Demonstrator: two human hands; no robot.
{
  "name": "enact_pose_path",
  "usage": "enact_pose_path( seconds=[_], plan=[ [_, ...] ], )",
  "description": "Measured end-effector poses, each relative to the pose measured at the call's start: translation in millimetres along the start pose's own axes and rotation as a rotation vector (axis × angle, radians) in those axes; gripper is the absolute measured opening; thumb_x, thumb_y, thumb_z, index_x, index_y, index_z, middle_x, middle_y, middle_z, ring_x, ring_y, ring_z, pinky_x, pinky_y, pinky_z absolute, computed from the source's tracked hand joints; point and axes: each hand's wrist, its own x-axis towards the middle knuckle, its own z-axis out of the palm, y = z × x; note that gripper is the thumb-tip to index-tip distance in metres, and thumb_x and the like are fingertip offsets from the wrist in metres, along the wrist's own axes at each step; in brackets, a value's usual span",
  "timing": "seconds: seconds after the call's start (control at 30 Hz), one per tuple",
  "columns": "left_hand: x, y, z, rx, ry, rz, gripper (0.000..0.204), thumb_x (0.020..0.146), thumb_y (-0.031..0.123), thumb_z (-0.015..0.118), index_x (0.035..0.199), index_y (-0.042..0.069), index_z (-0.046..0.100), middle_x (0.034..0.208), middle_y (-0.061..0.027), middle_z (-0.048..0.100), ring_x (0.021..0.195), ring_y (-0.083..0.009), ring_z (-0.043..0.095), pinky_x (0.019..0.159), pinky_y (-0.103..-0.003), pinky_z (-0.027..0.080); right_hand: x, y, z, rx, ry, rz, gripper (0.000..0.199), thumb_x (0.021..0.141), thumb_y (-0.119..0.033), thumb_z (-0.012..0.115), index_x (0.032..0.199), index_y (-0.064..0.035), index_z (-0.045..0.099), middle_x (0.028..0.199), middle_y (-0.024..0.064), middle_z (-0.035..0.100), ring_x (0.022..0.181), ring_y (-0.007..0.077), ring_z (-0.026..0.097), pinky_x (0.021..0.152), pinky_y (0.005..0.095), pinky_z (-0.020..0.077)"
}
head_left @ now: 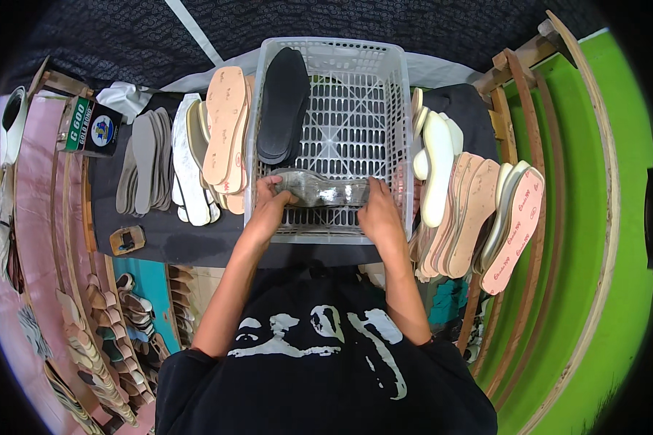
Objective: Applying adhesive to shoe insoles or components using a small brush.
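Both my hands are over a white plastic crate [400, 145] with a slotted floor. Between them, lying crosswise near the crate's front, is a shiny grey sole-shaped bundle [319, 190] that looks wrapped in clear plastic. My left hand [270, 206] grips its left end, thumb toward the middle. The fingers of my right hand [379, 214] close on the right end. Just beyond my left hand, a stack of black insoles [283, 105] lies along the crate's left side.
Left of the crate lie tan insoles [225, 130], white ones [189, 167] and grey ones [144, 156]. Cream soles [437, 167] and pinkish insoles [515, 228] are at the right. A green and black box [91, 127] and a small wooden block [127, 240] sit at left. Wooden rails [533, 138] flank the right.
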Motion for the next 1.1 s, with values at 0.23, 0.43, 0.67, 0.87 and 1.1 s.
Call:
enact_pose_path(
  seconds=[0.23,0.43,0.67,0.87,1.1],
  plan=[
    [-39.9,23.5,-6.4,-0.261,-0.066,0.275,0.040,0.095,-0.009,0.052,0.133,0.001,0.048,0.148,-0.0185,0.052,0.135,-0.0234,0.053,0.109,-0.034,0.045,-6.6,-2.2,11.3,-0.022,0.299,-0.246,0.051,0.088,0.008,0.056,0.139,0.0065,0.059,0.146,0.0288,0.056,0.132,0.0489,0.056,0.112,0.0506,0.0467],
    [-73.2,13.8,-70.7,-0.244,0.158,0.725,0.018,0.096,-0.016,0.057,0.109,-0.004,0.062,0.117,-0.0142,0.067,0.101,-0.0185,0.069,0.092,-0.032,0.057,-44.9,-77.8,26.3,0.251,0.428,-0.632,0.036,0.087,0.010,0.062,0.122,0.0046,0.069,0.131,0.0228,0.065,0.116,0.0448,0.064,0.101,0.0492,0.0528],
    [-63.9,-68.8,-190.3,0.513,0.419,0.853,0.014,0.087,-0.010,0.069,0.099,-0.002,0.067,0.094,-0.0133,0.071,0.084,-0.0283,0.072,0.079,-0.035,0.056,-85.4,-166.9,122.2,0.380,0.124,-1.032,0.041,0.073,0.011,0.068,0.112,0.0019,0.074,0.118,0.0173,0.070,0.105,0.0381,0.070,0.091,0.0440,0.0587],
    [-51.4,-145.4,-288.0,0.776,0.328,0.785,0.028,0.083,0.013,0.085,0.105,0.005,0.071,0.116,-0.0115,0.067,0.110,-0.0362,0.064,0.103,-0.049,0.049,-83.5,-191.8,253.7,0.249,-0.102,-1.024,0.045,0.075,0.008,0.067,0.119,0.0006,0.071,0.120,0.0174,0.070,0.110,0.0360,0.070,0.095,0.0430,0.0591],
    [-65.3,-161.0,-365.1,0.837,-0.052,0.827,0.029,0.088,0.010,0.076,0.116,0.007,0.072,0.137,-0.0139,0.061,0.126,-0.0393,0.059,0.117,-0.053,0.045,-124.0,-242.0,335.3,0.098,-0.010,-0.666,0.049,0.081,0.005,0.066,0.129,-0.0019,0.067,0.130,0.0185,0.068,0.129,0.0422,0.063,0.110,0.0486,0.0519]
  ],
)
